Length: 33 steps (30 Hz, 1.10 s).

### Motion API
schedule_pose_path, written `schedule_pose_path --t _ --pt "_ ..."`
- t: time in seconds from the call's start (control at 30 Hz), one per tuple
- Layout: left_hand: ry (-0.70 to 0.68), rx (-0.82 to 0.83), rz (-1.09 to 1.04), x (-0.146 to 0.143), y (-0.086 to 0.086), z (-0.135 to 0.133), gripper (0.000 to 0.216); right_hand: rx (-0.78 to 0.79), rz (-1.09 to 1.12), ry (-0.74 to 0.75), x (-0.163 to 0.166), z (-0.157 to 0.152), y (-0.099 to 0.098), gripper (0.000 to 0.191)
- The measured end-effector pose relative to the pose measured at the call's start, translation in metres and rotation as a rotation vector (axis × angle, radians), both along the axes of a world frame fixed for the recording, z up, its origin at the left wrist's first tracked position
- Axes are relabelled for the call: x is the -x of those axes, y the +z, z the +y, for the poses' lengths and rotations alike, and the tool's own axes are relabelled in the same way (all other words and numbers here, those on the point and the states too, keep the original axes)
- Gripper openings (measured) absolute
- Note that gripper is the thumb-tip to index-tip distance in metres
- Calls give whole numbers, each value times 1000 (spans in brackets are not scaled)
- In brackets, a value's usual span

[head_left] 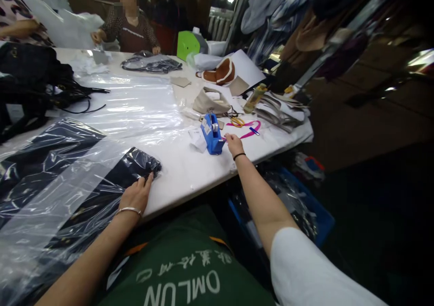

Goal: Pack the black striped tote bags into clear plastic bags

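Observation:
My left hand [136, 196] lies on the near end of a dark folded garment [130, 168] in a clear plastic bag. Its fingers are stretched out and press on the plastic, not closed round it. My right hand [234, 145] is at the front end of a blue tape dispenser [212, 136], with the fingertips pinched together beside its tip. Whatever thin thing may be between them is too small to make out. A white roll [214, 127] sits in the dispenser. Another bagged dark garment [68, 138] lies farther left.
Behind the dispenser are orange-handled scissors [237, 122], a pink ribbon [256, 127], a blue pen [254, 131] and a beige fabric piece [210, 101]. Black garments [27, 80] are heaped at the left. A co-worker [132, 30] sits across the table. A blue crate [325, 222] stands below the edge.

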<state>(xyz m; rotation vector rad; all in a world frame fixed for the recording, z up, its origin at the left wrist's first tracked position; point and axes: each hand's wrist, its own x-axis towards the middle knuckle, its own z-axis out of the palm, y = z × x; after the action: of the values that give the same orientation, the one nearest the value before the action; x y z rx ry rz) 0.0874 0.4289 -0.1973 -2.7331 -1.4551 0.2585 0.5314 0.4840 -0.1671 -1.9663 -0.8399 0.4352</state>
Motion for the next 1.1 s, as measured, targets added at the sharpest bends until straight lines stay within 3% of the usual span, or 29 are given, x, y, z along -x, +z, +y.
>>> schedule_pose_path --t 0.1,0.2,0.3,0.4,0.53,0.63,0.7,0.8,0.93,1.0,1.1 --pt "18 12 7 -2 4 0 63 49 75 43 3 23 -4 24" --pt "30 6 20 -3 3 -1 63 31 117 46 12 28 3 21" --pt "35 -1 1 -2 1 -2 62 -72 69 6 20 7 8 23" --pt "10 -30 -14 -1 -1 -2 61 -178 53 -38 31 -26 0 32" --pt "7 -54 -6 -2 0 -2 59 -96 179 -79 36 -55 -20 36" --pt "45 -49 -14 -3 1 -6 58 2 44 -110 29 -64 -27 30" --pt "58 -53 -41 -2 0 -9 57 -14 32 -140 33 -67 -27 31" --pt "65 -76 -113 -1 -4 -12 54 -98 265 -5 78 -70 -20 38" --pt "71 -113 -143 1 -7 -14 51 89 501 547 193 -69 -10 37" --pt "62 -126 -150 2 -7 -15 50 147 446 681 245 -59 -10 34" --pt "59 -133 -163 2 -7 -15 48 201 138 663 285 -42 -20 29"
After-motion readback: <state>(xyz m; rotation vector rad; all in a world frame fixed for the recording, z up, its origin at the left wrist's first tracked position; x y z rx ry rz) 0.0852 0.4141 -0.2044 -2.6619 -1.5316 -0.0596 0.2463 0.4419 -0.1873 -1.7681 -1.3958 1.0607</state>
